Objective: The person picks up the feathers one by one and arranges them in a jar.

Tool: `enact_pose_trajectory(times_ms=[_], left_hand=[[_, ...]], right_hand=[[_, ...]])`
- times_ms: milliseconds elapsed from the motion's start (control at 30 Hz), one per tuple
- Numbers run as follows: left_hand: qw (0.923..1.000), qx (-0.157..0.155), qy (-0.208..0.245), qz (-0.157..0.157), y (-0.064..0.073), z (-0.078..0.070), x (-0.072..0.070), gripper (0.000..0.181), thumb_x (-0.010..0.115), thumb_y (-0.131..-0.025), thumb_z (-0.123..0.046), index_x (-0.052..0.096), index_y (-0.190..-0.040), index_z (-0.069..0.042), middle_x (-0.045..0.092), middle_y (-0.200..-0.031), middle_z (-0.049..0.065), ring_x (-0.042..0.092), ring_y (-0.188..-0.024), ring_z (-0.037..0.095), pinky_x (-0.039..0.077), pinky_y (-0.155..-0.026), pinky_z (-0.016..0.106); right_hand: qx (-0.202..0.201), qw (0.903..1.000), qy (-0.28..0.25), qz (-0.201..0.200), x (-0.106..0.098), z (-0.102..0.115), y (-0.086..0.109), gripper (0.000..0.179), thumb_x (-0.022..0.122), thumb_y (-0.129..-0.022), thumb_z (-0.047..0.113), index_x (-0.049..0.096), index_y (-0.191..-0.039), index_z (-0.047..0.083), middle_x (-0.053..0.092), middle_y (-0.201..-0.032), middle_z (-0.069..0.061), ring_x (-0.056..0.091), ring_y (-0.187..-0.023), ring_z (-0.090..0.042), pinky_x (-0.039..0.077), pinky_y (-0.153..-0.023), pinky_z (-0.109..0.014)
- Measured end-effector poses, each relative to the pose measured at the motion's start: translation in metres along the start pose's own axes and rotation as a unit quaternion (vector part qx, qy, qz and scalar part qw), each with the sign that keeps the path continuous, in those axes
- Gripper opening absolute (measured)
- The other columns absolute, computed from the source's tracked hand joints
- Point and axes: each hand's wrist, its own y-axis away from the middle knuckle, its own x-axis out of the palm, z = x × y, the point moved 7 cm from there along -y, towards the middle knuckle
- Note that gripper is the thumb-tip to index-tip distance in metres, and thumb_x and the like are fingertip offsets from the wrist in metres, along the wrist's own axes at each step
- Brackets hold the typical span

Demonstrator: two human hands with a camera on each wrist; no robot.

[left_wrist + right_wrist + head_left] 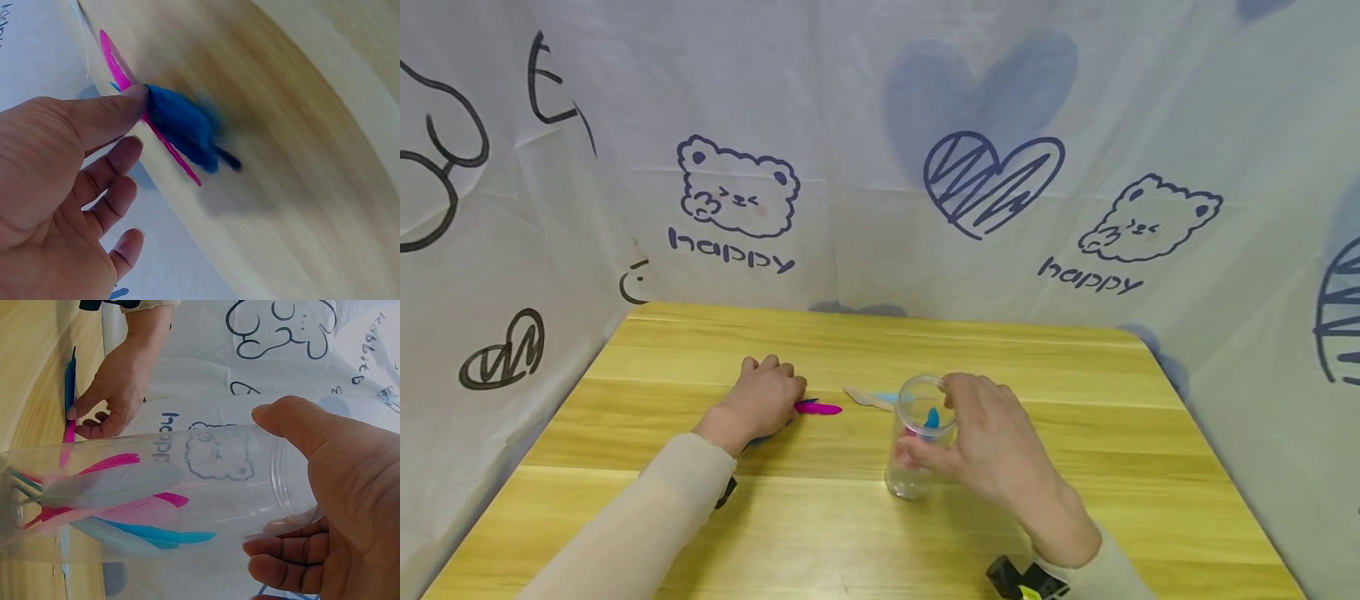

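Observation:
My left hand [760, 400] pinches a magenta feather [112, 57] and a dark blue feather [178, 115] between thumb and forefinger, low over the table. The other fingers are loosely bent in the left wrist view. With thumb and fingers around its upper part, my right hand [1000, 442] holds a clear plastic jar [912, 482] upright, its open mouth at the top. Inside the jar stand several feathers: a bright blue feather [156, 534], pale greyish ones and pink ones [114, 462].
Between the hands, behind the jar, a slender beige piece [867, 398] and a light blue feather [889, 397] lie on the wood-grain table [820, 533]. White cloth [850, 242] with drawn hearts and bears hangs behind the table and along its sides.

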Motion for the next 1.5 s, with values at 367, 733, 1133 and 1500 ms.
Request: enact_pose_trajectory(times_ms=[367, 733, 1133, 1500], left_hand=[[0.9991, 0.017, -0.033, 0.021, 0.000, -0.001, 0.002, 0.013, 0.079, -0.096, -0.027, 0.069, -0.091, -0.019, 0.063, -0.092, 0.000, 0.049, -0.090, 0.025, 0.037, -0.083, 0.048], [0.9975, 0.045, -0.046, -0.028, -0.003, -0.006, -0.002, 0.005, 0.072, -0.100, -0.017, 0.069, -0.098, -0.014, 0.064, -0.093, 0.002, 0.050, -0.088, 0.025, 0.037, -0.085, 0.048], [0.9832, 0.049, -0.016, -0.175, -0.007, -0.002, -0.005, 0.019, 0.069, -0.104, -0.025, 0.058, -0.099, -0.009, 0.053, -0.091, 0.005, 0.044, -0.088, 0.028, 0.037, -0.088, 0.050], [0.9595, 0.045, 0.013, -0.278, -0.008, -0.001, -0.027, 0.018, 0.066, -0.105, -0.022, 0.058, -0.102, -0.007, 0.055, -0.093, 0.008, 0.045, -0.090, 0.030, 0.037, -0.087, 0.047]], right_hand=[[0.003, 0.9999, 0.008, 0.010, 0.002, -0.001, 0.001, 0.077, 0.083, -0.078, 0.070, 0.062, -0.109, 0.003, 0.061, -0.083, -0.002, 0.052, -0.071, -0.015, 0.048, -0.066, -0.034], [-0.002, 1.0000, 0.006, -0.002, 0.002, 0.000, 0.002, 0.077, 0.077, -0.080, 0.075, 0.061, -0.106, 0.004, 0.058, -0.081, 0.000, 0.050, -0.070, -0.014, 0.045, -0.064, -0.032], [0.000, 0.9999, 0.007, -0.007, 0.001, 0.000, 0.003, 0.077, 0.070, -0.083, 0.080, 0.060, -0.104, 0.006, 0.055, -0.080, 0.003, 0.048, -0.070, -0.013, 0.043, -0.064, -0.031], [-0.001, 0.9999, 0.013, -0.009, 0.002, -0.001, 0.002, 0.079, 0.063, -0.085, 0.084, 0.060, -0.103, 0.007, 0.054, -0.079, 0.004, 0.047, -0.069, -0.012, 0.043, -0.063, -0.030]])
